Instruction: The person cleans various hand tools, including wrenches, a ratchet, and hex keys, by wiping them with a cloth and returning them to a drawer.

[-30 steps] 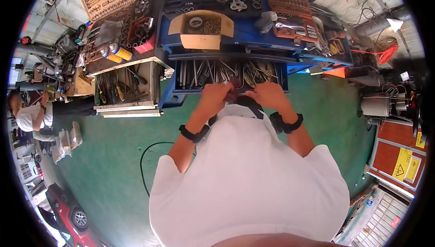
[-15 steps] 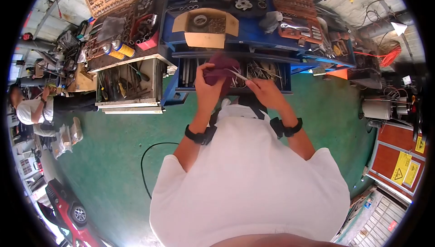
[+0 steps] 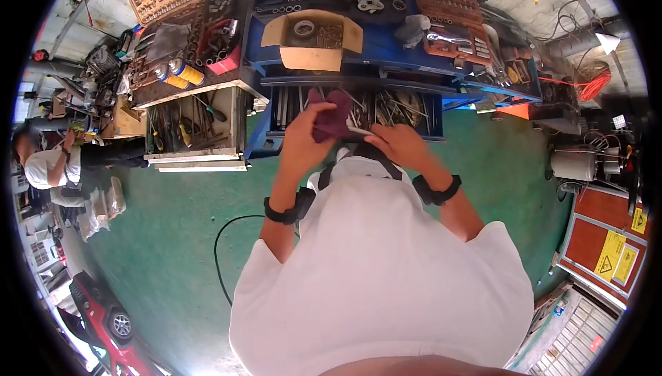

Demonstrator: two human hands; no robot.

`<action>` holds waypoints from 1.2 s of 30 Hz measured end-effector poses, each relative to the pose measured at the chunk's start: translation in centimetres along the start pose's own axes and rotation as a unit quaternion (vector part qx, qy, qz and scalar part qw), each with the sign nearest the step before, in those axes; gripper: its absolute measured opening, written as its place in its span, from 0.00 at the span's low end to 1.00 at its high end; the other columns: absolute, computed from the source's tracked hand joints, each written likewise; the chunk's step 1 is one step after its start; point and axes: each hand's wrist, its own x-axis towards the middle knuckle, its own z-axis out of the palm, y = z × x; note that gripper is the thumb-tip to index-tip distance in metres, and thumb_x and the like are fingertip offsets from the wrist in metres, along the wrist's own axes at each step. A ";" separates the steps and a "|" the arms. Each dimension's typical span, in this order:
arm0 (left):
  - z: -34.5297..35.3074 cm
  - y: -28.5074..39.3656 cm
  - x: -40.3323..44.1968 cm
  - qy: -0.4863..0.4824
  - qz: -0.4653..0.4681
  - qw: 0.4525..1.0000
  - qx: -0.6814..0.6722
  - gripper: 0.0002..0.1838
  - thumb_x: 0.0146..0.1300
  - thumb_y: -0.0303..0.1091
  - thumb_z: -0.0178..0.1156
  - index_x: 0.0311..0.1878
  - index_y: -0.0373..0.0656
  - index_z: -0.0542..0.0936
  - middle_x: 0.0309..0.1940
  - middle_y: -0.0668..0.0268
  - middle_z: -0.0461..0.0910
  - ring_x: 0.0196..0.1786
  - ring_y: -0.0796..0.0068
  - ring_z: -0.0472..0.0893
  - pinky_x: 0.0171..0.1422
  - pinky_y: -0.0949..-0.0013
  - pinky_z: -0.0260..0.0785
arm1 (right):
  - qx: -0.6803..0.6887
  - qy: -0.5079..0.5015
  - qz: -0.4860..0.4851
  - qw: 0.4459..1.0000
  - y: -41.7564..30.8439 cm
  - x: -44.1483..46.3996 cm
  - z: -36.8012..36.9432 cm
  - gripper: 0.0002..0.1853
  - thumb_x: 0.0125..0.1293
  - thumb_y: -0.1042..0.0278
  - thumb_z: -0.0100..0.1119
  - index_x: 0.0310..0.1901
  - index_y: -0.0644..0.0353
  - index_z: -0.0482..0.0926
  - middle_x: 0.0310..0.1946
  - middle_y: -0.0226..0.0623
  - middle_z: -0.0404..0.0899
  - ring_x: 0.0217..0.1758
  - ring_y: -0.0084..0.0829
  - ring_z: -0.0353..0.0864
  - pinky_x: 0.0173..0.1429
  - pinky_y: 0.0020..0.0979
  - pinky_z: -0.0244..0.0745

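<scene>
My left hand [image 3: 307, 138] is closed around a maroon cloth [image 3: 332, 119]. A slim silver hand tool [image 3: 358, 130] lies between the cloth and my right hand [image 3: 400, 145], which pinches its near end. The tool's far end is covered by the cloth, so its exact kind cannot be made out. Both hands are over the front of a pulled-out blue drawer [image 3: 439, 115]. Long metal tools [image 3: 407, 105] lie in this drawer, sorted in compartments, some of them hidden behind my hands.
Above the drawer, an open cardboard box [image 3: 310, 59] holds a tape roll and small parts. Left of it are a drawer of screwdrivers [image 3: 185, 136], spray cans [image 3: 186, 72] and a red bin [image 3: 224, 65]. A socket set [image 3: 452, 14] is at right. Another person [image 3: 48, 169] stands far left.
Both hands have come slightly lower and nearer my body with the cloth and tool. The left forearm has swung left. The cloth is bunched differently and covers the tool's far end.
</scene>
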 end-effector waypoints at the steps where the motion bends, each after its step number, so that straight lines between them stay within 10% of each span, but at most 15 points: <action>1: -0.4 0.7 -0.1 -0.061 0.040 0.990 0.123 0.25 0.52 0.22 0.70 0.55 0.42 0.78 0.44 0.61 0.84 0.46 0.70 0.83 0.54 0.70 0.74 | 0.003 0.001 0.000 1.000 -0.2 -0.1 -0.7 0.16 0.73 0.53 0.54 0.35 0.58 0.73 0.19 0.50 0.73 0.24 0.54 0.74 0.28 0.48 0.66; 11: 0.2 -1.0 -0.6 -0.252 -0.033 0.956 -0.149 0.24 0.57 0.22 0.66 0.59 0.41 0.76 0.49 0.65 0.82 0.50 0.75 0.81 0.54 0.71 0.73 | 0.067 -0.070 -0.016 0.995 0.3 -1.1 -2.8 0.17 0.71 0.51 0.57 0.33 0.57 0.75 0.19 0.45 0.72 0.23 0.48 0.75 0.27 0.43 0.66; 18: 2.4 -3.5 -0.2 -0.117 -0.132 0.822 -0.542 0.17 0.59 0.22 0.66 0.49 0.43 0.73 0.44 0.67 0.78 0.47 0.79 0.79 0.52 0.73 0.73 | 0.128 0.011 0.022 0.991 1.5 -0.9 0.2 0.14 0.71 0.55 0.57 0.35 0.58 0.75 0.20 0.47 0.72 0.25 0.51 0.75 0.28 0.44 0.67; 22: 3.0 -2.9 0.1 -0.076 -0.113 0.887 -0.441 0.18 0.59 0.23 0.67 0.51 0.44 0.74 0.42 0.67 0.79 0.46 0.78 0.79 0.48 0.73 0.74 | -0.003 0.046 -0.001 0.999 1.8 -1.1 -1.5 0.13 0.71 0.54 0.56 0.37 0.56 0.74 0.19 0.46 0.73 0.25 0.52 0.76 0.28 0.46 0.68; 24: 1.9 -1.2 0.5 -0.161 -0.046 0.974 -0.150 0.20 0.59 0.26 0.67 0.53 0.45 0.74 0.38 0.63 0.82 0.40 0.73 0.82 0.46 0.70 0.74 | -0.048 -0.003 -0.002 0.999 1.0 -1.2 -3.9 0.14 0.71 0.52 0.55 0.36 0.54 0.74 0.18 0.44 0.74 0.24 0.50 0.77 0.27 0.45 0.68; 31: 0.3 1.6 1.2 -0.461 0.020 0.877 0.136 0.24 0.56 0.34 0.69 0.56 0.45 0.75 0.35 0.61 0.86 0.37 0.57 0.85 0.43 0.64 0.74 | -0.182 -0.178 -0.101 0.962 -1.9 -0.2 -6.4 0.19 0.71 0.43 0.52 0.33 0.51 0.76 0.16 0.37 0.75 0.23 0.44 0.79 0.26 0.41 0.71; 36: 0.3 0.1 1.0 -0.467 0.005 0.884 -0.038 0.28 0.55 0.33 0.71 0.60 0.43 0.74 0.44 0.61 0.82 0.44 0.68 0.83 0.49 0.69 0.74 | -0.066 -0.161 -0.124 0.977 -1.0 0.4 -5.4 0.21 0.68 0.45 0.58 0.26 0.53 0.76 0.17 0.35 0.74 0.21 0.41 0.76 0.24 0.38 0.66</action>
